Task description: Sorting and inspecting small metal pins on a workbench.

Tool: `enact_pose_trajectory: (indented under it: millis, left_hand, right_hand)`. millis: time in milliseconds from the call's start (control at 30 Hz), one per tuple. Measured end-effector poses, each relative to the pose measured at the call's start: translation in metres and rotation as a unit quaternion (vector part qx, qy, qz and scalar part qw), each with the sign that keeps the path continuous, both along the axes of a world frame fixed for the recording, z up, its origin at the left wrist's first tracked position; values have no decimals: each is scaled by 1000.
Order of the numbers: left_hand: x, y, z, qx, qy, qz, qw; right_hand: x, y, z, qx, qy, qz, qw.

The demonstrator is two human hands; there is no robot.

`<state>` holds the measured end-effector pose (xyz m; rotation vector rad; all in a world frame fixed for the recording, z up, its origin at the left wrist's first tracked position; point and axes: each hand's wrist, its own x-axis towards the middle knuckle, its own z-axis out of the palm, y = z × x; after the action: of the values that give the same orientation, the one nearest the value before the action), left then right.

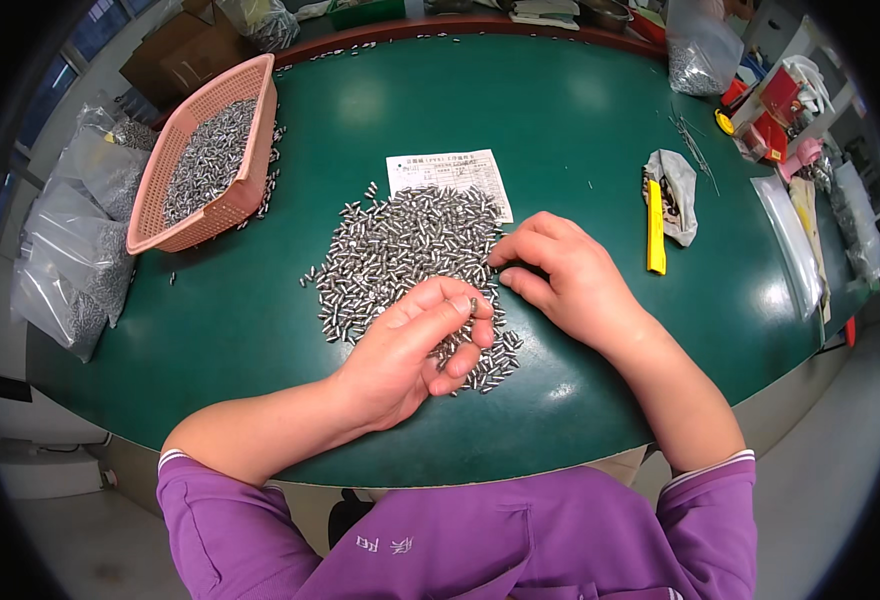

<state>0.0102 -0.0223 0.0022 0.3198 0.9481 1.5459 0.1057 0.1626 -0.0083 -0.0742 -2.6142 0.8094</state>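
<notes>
A loose heap of small, shiny metal pins (400,235) lies on the green table in front of me. Over the heap's near side, my left hand (395,355) is closed with its palm turned inward. A small metal pin (474,306) shows between its thumb and index finger, and more may be hidden behind the curled fingers. My right hand (575,285) rests at the heap's right edge. Its thumb and index tips are drawn close together by the outermost pins; anything between them is too small to make out.
A printed paper sheet (480,170) lies partly under the heap. To the left, a pink basket (205,235) holds similar pins, beside filled plastic bags (75,290). A yellow-handled tool (656,230) and a small open bag (680,195) lie on the right, near thin metal rods (695,150).
</notes>
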Motion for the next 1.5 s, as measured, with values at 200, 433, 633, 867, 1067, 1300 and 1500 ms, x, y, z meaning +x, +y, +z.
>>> enact_pose_trajectory:
  millis: [200, 433, 633, 867, 1067, 1300, 1500]
  left_hand:
    - [-1, -2, -2, 3, -2, -6, 1000]
    - [-1, -1, -3, 2, -4, 2, 1000]
    - [0, 0, -3, -10, 9, -10, 1000]
    - [0, 0, -3, -9, 6, -27, 1000]
    - [0, 0, 1, -25, -15, -15, 999]
    - [-1, -1, 0, -18, -6, -21, 1000]
    - [-1, -2, -1, -11, -3, -15, 1000]
  right_hand:
    - [1, -1, 4, 64, -17, 2, 998]
    - [0, -3, 7, 23, 8, 8, 1000]
    - [0, -9, 15, -142, 35, 142, 979]
    - [0, -10, 12, -223, 49, 150, 962]
    - [1, -1, 6, -66, -1, 35, 997]
    - [2, -2, 5, 31, -3, 37, 999]
    - [3, 0, 5, 51, -18, 26, 998]
